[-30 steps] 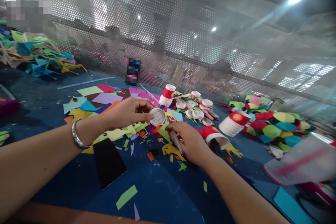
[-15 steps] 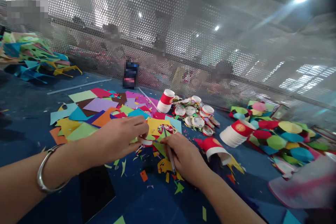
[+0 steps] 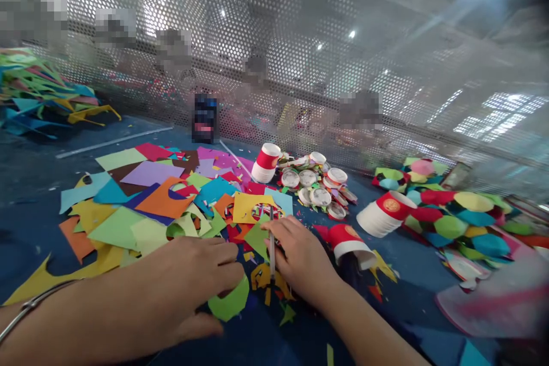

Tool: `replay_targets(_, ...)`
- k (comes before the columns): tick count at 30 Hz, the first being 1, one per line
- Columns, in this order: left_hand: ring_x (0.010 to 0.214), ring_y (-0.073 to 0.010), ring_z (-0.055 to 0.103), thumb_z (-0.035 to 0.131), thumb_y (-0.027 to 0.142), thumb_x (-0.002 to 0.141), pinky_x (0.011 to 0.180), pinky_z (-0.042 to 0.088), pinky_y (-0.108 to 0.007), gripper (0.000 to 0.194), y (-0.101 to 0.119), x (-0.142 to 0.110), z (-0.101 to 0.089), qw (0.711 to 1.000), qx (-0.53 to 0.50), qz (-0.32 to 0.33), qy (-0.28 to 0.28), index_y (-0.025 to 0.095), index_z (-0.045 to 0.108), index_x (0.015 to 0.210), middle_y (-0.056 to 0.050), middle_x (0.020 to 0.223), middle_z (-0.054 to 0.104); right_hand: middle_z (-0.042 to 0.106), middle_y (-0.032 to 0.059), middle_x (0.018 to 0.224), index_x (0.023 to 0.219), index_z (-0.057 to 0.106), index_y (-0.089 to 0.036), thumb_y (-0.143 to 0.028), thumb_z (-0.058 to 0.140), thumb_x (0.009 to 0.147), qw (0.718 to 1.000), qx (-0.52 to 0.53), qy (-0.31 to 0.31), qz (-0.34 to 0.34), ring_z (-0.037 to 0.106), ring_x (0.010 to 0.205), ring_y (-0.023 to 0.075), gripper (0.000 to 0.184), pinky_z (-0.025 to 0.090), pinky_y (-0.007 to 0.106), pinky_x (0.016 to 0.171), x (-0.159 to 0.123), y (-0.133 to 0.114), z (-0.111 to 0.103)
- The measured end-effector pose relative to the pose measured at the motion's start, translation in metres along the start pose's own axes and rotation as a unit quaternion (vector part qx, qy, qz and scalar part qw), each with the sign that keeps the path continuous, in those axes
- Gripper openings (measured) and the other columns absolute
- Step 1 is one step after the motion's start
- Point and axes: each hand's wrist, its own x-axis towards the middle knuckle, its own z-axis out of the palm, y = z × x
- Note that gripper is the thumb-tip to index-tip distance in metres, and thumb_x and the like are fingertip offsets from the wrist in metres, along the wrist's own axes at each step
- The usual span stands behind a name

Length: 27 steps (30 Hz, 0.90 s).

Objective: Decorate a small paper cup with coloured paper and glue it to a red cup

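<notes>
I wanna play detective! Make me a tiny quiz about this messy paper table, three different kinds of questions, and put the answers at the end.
1. What is the right hand holding?
2. True or false: there is a metal bracelet on the left arm.
3. What colour is the band on the paper cups right beside the pile of round white discs?
A) green
B) red
C) blue

Key: 1. a pen; 2. true; 3. B.
</notes>
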Motion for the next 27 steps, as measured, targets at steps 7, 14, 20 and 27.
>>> replay_targets(7, 0.110, -0.0285, 0.059, 0.084, 0.041, 0.073, 0.090, 0.043, -0.037, 0.041, -0.006, 0.006, -0.004, 0.999, -0.033, -0.030, 0.001, 0.022, 0.063, 0.103, -0.004, 0.113, 0.065, 0.070, 0.0122, 0.109, 0.121, 0.067, -0.011, -0.009, 0.047, 0.098, 0.999, 0.014, 0.014, -0.043, 0.057, 0.102, 0.0261, 0.031, 0.049, 0.044, 0.095, -0.009, -0.008, -0.011)
replay_targets(14, 0.101, -0.0282, 0.063, 0.083, 0.054, 0.071, 0.082, 0.043, -0.036, 0.049, -0.011, 0.003, 0.004, 0.998, -0.042, -0.051, -0.020, 0.024, 0.066, 0.106, -0.004, 0.110, 0.068, 0.069, 0.0106, 0.106, 0.128, 0.066, -0.015, -0.003, 0.043, 0.096, 0.994, -0.004, -0.045, -0.100, 0.055, 0.098, 0.0260, 0.041, 0.052, 0.042, 0.087, -0.013, -0.013, -0.014)
replay_targets(20, 0.083, -0.0266, 0.062, 0.082, 0.066, 0.065, 0.067, 0.037, -0.035, 0.055, -0.014, -0.006, -0.005, 0.996, -0.023, -0.068, -0.046, 0.028, 0.065, 0.101, -0.003, 0.093, 0.068, 0.070, 0.0110, 0.112, 0.123, 0.066, -0.014, -0.013, 0.046, 0.100, 0.997, 0.010, -0.016, -0.072, 0.057, 0.103, 0.0252, 0.030, 0.049, 0.044, 0.095, -0.013, -0.011, -0.026)
replay_targets(27, 0.107, -0.0281, 0.062, 0.086, 0.044, 0.070, 0.083, 0.043, -0.035, 0.054, -0.007, -0.011, -0.010, 0.998, -0.042, -0.021, -0.036, 0.030, 0.062, 0.117, -0.004, 0.119, 0.066, 0.072, 0.0093, 0.106, 0.114, 0.068, -0.016, -0.019, 0.047, 0.103, 0.999, -0.011, -0.005, -0.053, 0.060, 0.097, 0.0247, 0.024, 0.051, 0.041, 0.087, -0.023, -0.010, -0.049)
